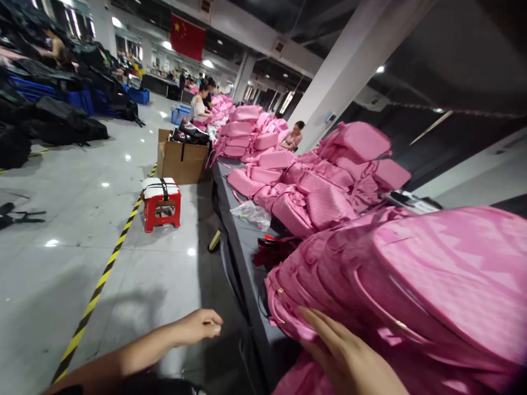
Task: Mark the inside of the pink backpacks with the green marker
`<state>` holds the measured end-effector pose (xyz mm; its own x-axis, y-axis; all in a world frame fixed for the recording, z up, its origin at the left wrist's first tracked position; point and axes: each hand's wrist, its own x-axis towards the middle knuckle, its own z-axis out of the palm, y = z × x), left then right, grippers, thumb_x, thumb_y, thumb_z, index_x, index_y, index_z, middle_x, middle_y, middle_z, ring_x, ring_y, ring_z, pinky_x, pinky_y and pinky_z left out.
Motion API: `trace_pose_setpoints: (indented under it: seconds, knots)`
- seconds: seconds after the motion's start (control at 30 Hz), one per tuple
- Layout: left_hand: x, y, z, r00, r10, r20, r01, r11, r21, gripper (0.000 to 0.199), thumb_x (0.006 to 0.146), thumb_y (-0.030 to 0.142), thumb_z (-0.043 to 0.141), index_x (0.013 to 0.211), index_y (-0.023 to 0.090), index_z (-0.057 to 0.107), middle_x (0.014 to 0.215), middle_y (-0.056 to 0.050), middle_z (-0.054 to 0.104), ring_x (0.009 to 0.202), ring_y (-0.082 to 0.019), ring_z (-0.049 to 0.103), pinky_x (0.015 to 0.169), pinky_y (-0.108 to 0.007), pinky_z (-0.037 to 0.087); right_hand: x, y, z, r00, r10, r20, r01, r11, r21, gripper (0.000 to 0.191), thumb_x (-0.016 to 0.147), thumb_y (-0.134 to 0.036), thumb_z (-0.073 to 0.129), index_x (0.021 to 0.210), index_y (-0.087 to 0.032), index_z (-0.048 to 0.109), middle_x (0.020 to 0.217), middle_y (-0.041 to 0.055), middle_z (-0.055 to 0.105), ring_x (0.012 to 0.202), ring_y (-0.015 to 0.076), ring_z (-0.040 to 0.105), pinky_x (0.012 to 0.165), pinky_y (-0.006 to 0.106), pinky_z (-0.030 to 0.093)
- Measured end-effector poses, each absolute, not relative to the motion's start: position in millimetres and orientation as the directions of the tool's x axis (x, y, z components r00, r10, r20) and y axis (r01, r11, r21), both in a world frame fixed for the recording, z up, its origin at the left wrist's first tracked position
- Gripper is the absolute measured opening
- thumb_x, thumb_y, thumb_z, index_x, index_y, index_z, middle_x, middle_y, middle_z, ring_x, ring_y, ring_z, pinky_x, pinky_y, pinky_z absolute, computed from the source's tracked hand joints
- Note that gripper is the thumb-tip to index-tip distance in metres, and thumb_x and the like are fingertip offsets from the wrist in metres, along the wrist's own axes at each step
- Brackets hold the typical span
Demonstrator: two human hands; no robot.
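Pink backpacks [329, 269] stand packed in a row on the grey table [247, 241], filling the lower right. My right hand [349, 351] is at the near end of this row, its fingers stretched out against or just in front of the pink fabric; whether it touches is unclear. Over the floor, left of the table edge, my left hand [201, 325] hangs in the air with its fingers curled and nothing visible in them. A large pink bag [457, 263] with a patterned panel lies to the right of my right hand.
More pink bags [284, 181] are heaped along the table, near a clear plastic bag [252, 214] and a dark red item [274, 251]. A red stool [162, 211] and a cardboard box [181, 162] stand on the floor at left. People work farther back beside the table.
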<state>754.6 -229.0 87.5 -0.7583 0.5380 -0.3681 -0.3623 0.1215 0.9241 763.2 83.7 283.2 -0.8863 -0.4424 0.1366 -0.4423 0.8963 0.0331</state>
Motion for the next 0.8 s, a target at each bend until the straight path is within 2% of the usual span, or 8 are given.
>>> trace_pose_setpoints:
  seconds: [0.07,0.17,0.3,0.43,0.57,0.63,0.7,0.8]
  knots:
    - [738.2,-257.7,83.2,-0.756,0.540,-0.371,-0.368,0.119,0.922,0.056,0.073,0.054,0.066,0.114,0.016,0.065,0.100,-0.009,0.072,0.093,-0.020,0.064,0.086,-0.033,0.049,713.5,51.6,266.9,-0.890,-0.455,-0.011,-0.456,0.890,0.021,0.039,0.097,-0.033,0.047,0.133,-0.024,0.060,0.128,0.0090,0.067,0.114,0.0235,0.066,0.094,0.034,0.056]
    - [715.6,-306.5,65.2,-0.796,0.429,-0.427,-0.405,0.146,0.902,0.050,0.077,0.051,0.064,0.116,0.019,0.067,0.101,-0.008,0.073,0.101,-0.023,0.064,0.094,-0.034,0.048,633.0,31.1,235.9,-0.919,-0.361,-0.160,-0.374,0.925,0.062,0.041,0.096,-0.025,0.041,0.130,-0.014,0.061,0.126,0.0150,0.067,0.110,0.0258,0.068,0.091,0.035,0.056]
    - [682.5,-373.0,28.2,-0.818,0.233,-0.525,-0.493,0.186,0.850,0.049,0.080,0.053,0.061,0.116,0.021,0.068,0.111,-0.007,0.072,0.112,-0.025,0.061,0.105,-0.034,0.043,517.0,17.0,182.9,-0.945,-0.263,-0.197,-0.298,0.937,0.181,0.041,0.097,-0.022,0.039,0.130,-0.013,0.061,0.126,0.0151,0.067,0.108,0.0252,0.068,0.087,0.033,0.055]
    - [623.7,-419.3,-2.6,-0.805,0.076,-0.589,-0.558,0.239,0.794,0.062,0.076,0.063,0.059,0.118,0.018,0.065,0.124,-0.011,0.068,0.119,-0.030,0.060,0.106,-0.040,0.045,389.8,-19.9,126.4,-0.932,-0.307,-0.192,-0.342,0.921,0.188,0.046,0.097,-0.015,0.036,0.139,-0.013,0.054,0.142,0.0165,0.055,0.124,0.0274,0.057,0.101,0.038,0.047]
    - [524.3,-443.0,-25.2,-0.789,-0.117,-0.603,-0.608,0.287,0.740,0.067,0.072,0.067,0.057,0.114,0.015,0.064,0.112,-0.013,0.072,0.114,-0.033,0.064,0.104,-0.046,0.048,242.7,-66.2,81.1,-0.917,-0.341,-0.206,-0.380,0.905,0.192,0.054,0.093,-0.006,0.039,0.145,-0.015,0.047,0.154,0.0166,0.041,0.141,0.0311,0.038,0.114,0.047,0.032]
    - [467.2,-450.8,-29.3,-0.788,-0.187,-0.586,-0.615,0.293,0.732,0.063,0.073,0.066,0.056,0.114,0.018,0.064,0.109,-0.010,0.074,0.113,-0.031,0.066,0.106,-0.044,0.048,170.8,-82.8,63.2,-0.904,-0.347,-0.249,-0.394,0.902,0.177,0.053,0.095,-0.009,0.044,0.147,-0.016,0.044,0.156,0.0147,0.038,0.144,0.0299,0.032,0.118,0.049,0.024]
    - [413.0,-458.6,-26.5,-0.789,-0.179,-0.588,-0.613,0.296,0.732,0.064,0.073,0.066,0.056,0.116,0.020,0.064,0.111,-0.008,0.074,0.115,-0.030,0.066,0.106,-0.042,0.049,112.4,-89.4,48.0,-0.898,-0.311,-0.312,-0.373,0.913,0.164,0.049,0.098,-0.020,0.051,0.146,-0.018,0.043,0.155,0.0130,0.038,0.143,0.0299,0.033,0.118,0.053,0.025]
    - [345.3,-472.0,-19.6,-0.765,-0.168,-0.621,-0.638,0.327,0.697,0.070,0.070,0.069,0.057,0.120,0.020,0.062,0.113,-0.009,0.074,0.117,-0.029,0.065,0.104,-0.039,0.050,62.4,-75.9,32.1,-0.884,-0.119,-0.452,-0.224,0.956,0.188,0.043,0.097,-0.035,0.059,0.135,-0.017,0.053,0.140,0.0117,0.052,0.126,0.0284,0.052,0.106,0.054,0.043]
